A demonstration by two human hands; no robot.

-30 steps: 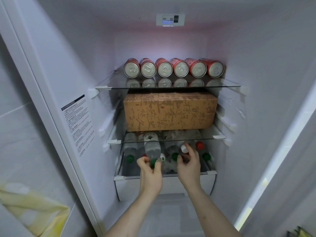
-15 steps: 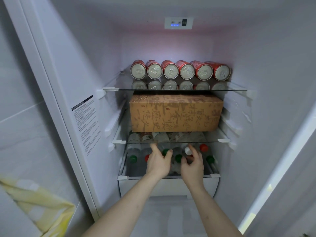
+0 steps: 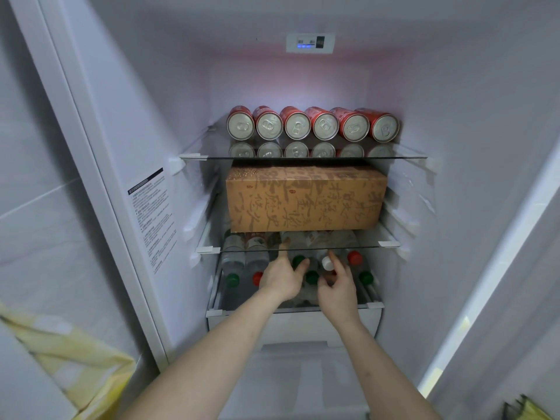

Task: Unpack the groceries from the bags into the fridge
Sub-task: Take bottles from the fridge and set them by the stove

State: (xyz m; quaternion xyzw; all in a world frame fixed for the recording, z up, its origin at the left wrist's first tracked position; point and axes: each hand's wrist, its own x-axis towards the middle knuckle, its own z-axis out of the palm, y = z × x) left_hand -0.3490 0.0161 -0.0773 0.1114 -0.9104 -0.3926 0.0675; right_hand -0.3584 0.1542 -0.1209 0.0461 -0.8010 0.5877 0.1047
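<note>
Both hands reach into the open fridge (image 3: 100,122) at its third shelf (image 3: 368,305), where plastic bottles (image 3: 233,263) lie on their sides with caps facing near, green, red and white. The left hand (image 3: 280,278) has its fingers (image 3: 283,253) straight, laid on top of the bottles in the middle of the row, thumb spread beside a green cap (image 3: 298,261); it grips nothing. The right hand (image 3: 338,286) sits just right of it, fingers loosely curled around the white cap (image 3: 327,263), though whether they actually pinch it I cannot tell. On the glass shelf above rests a brown box (image 3: 306,200) with dark script. The top shelf carries six red cans (image 3: 312,124) lying in a row, ends facing near. A yellow bag (image 3: 75,368) shows at lower left, outside the fridge, and another bag's edge (image 3: 527,409) at lower right.
</note>
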